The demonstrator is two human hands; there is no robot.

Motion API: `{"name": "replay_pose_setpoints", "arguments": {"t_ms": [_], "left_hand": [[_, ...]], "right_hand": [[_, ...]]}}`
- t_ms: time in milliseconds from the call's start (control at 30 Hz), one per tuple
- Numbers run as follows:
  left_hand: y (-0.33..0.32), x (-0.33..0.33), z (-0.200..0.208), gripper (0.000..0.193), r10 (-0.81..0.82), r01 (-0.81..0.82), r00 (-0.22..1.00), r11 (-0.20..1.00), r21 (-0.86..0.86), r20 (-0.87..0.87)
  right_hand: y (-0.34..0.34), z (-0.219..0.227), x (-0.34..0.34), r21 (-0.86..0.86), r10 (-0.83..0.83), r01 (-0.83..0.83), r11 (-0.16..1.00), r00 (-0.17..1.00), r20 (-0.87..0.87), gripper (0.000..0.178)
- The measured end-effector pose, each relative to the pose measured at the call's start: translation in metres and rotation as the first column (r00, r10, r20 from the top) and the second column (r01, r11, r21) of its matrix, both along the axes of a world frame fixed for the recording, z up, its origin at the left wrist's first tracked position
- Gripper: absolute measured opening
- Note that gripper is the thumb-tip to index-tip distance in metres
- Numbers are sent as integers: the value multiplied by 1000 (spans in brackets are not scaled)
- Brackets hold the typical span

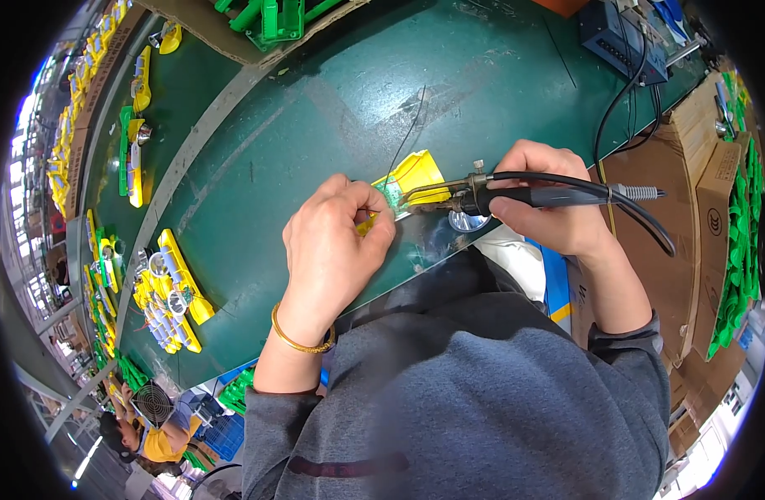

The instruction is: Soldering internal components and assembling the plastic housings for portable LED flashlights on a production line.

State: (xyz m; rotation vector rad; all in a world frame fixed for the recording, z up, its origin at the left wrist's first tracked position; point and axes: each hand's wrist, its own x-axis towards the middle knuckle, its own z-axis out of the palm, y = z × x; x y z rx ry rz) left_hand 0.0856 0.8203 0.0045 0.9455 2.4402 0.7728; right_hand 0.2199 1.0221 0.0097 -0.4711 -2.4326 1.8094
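My right hand (553,196) is wrapped round a black-handled soldering iron (515,197) with a cable and a thin metal feed tube along its top. The iron's tip points left and reaches a small green circuit board (391,193) in a yellow plastic housing (417,173). My left hand (336,233) is closed, thumb and fingertips pinched on the housing's left end; the fingers hide what exactly lies between them. A thin dark wire (409,133) rises from the board. Beneath the iron, a round shiny reflector (468,221) sits near the table edge.
On the green table (316,150), several yellow housings with batteries (170,287) lie in a pile at left. A cardboard box (224,37) with green plastic parts stands at the far side. A blue power unit (620,42) sits far right, beside cartons (715,250). Another person (153,437) works lower left.
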Motion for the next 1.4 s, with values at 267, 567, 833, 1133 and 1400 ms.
{"name": "replay_pose_setpoints", "arguments": {"t_ms": [267,567,833,1133,1400], "left_hand": [[4,-7,6,7,-59,58,996,998,-27,-66],[0,-2,25,7,-166,167,969,986,-10,-184],[57,-139,65,17,130,175,729,914,367,-672],[63,-176,58,16,325,75,524,903,422,-787],[-4,-95,-17,21,-270,307,930,944,122,-248]], "right_hand": [[16,-14,6,-555,-332,157,817,915,-229,18],[-7,-30,8,-727,-661,418,545,748,-66,16],[0,-12,22,-709,-716,446,546,688,-119,17],[-3,-15,18,-710,-732,436,553,662,-164,17],[12,-27,24,-767,-732,379,518,661,-167,16]]}}
